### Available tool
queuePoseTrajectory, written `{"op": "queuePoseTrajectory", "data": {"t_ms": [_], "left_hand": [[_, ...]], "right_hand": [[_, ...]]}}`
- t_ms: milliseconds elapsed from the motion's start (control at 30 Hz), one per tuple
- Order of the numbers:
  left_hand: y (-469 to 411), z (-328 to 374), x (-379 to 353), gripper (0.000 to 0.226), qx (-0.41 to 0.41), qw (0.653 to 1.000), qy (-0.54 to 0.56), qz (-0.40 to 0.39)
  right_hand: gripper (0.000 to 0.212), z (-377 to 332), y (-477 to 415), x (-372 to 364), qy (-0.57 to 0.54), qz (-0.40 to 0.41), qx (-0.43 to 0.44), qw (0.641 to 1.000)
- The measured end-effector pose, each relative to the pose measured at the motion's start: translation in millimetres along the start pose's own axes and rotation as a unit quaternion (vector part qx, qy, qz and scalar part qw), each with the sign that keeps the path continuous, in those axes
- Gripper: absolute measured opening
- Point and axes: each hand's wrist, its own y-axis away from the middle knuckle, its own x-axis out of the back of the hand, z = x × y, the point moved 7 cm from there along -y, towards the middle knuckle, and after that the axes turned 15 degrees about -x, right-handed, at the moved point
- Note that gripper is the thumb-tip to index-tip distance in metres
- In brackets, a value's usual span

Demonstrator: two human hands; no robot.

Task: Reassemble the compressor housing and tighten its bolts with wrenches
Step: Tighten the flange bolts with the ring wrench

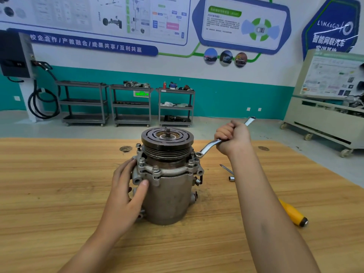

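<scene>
We brace the compressor housing (169, 194), upright on the wooden table (49, 184), with our left hand (126, 186) spread open against its side, while our right hand (233, 137) grips a ring wrench (208, 147) seated on a flange bolt (197, 154)

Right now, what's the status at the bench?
Left hand braces compressor housing. Right hand grips ring wrench on right-side bolt. Nothing blocking.

I get an evenly bright indoor feed, lit softly from above; the compressor (167, 194) throws only a faint shadow on the wooden table (59, 184), and the wrench (208, 146) glints. Wide-angle bending bows the table's far edge and stretches the frame's right side; the wall posters (98, 16) along the top look soft
</scene>
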Motion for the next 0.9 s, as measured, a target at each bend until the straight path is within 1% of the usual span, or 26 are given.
{"op": "queuePoseTrajectory", "data": {"t_ms": [67,133,200,300,433,533,633,800,900], "left_hand": [[0,1,0,0.048,-0.003,1.0,-0.004,0.003],[0,2,1,0.053,-0.002,1.0,-0.004,0.005],[-1,3,1,0.047,-0.004,1.0,-0.005,0.007],[0,0,1,0.043,-0.007,1.0,-0.007,0.008],[-1,0,1,0.047,-0.003,1.0,-0.006,0.005],[-1,-1,0,0.047,0.002,1.0,-0.003,0.003],[0,-2,0,0.047,0.0,1.0,-0.002,0.004],[0,-1,0,0.047,-0.002,1.0,-0.003,0.007],[0,-1,0,0.046,-0.001,1.0,-0.003,0.003]], "right_hand": [[0.046,1,-5,-8,0.029,-0.007,-0.007,1.0],[0.055,4,-10,-16,0.052,-0.019,-0.023,0.998],[0.061,7,-15,-21,0.067,-0.026,-0.04,0.997],[0.058,7,-20,-24,0.077,-0.03,-0.048,0.995],[0.063,0,-20,-17,0.072,-0.042,-0.054,0.995],[0.062,-2,-20,-6,0.045,-0.03,-0.045,0.998],[0.067,1,-24,-3,0.039,-0.02,-0.042,0.998],[0.062,15,-35,-13,0.093,-0.005,-0.093,0.991],[0.066,21,-39,-6,0.08,-0.011,-0.115,0.99]]}}
